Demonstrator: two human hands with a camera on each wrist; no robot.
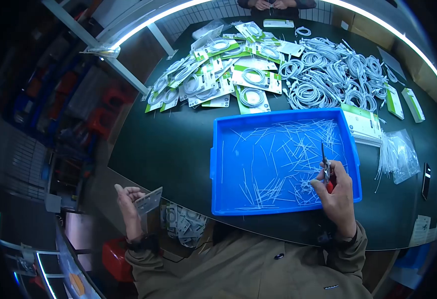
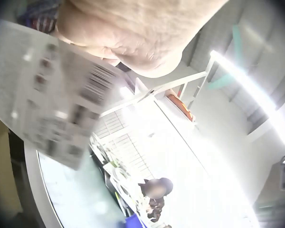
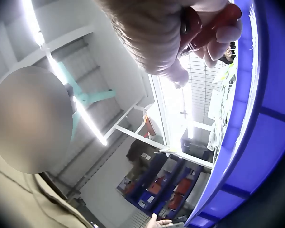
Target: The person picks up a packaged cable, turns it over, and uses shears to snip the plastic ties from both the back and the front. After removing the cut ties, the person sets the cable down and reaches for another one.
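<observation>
My left hand (image 1: 129,203) is out past the table's left edge, gripping a printed cardboard package card (image 1: 149,201). The left wrist view shows the card's printed side (image 2: 42,90) with a barcode, slightly blurred. Over the right part of the blue tray (image 1: 278,213), my right hand (image 1: 339,197) holds cutting pliers (image 1: 326,167) by their red handles, jaws pointing away from me. Red handles (image 3: 211,33) also show between the fingers in the right wrist view. Many thin white tie strips (image 1: 268,192) lie scattered in the tray, some beneath the right hand.
Packaged cables on green-white cards (image 1: 253,77) are heaped at the back, beside a pile of loose coiled cables (image 1: 323,74). Right of the tray are stacked cards (image 1: 360,124), a bundle of white ties (image 1: 388,154), a plastic bag (image 1: 405,157) and a phone (image 1: 426,182). Another person's hands (image 1: 270,4) are opposite.
</observation>
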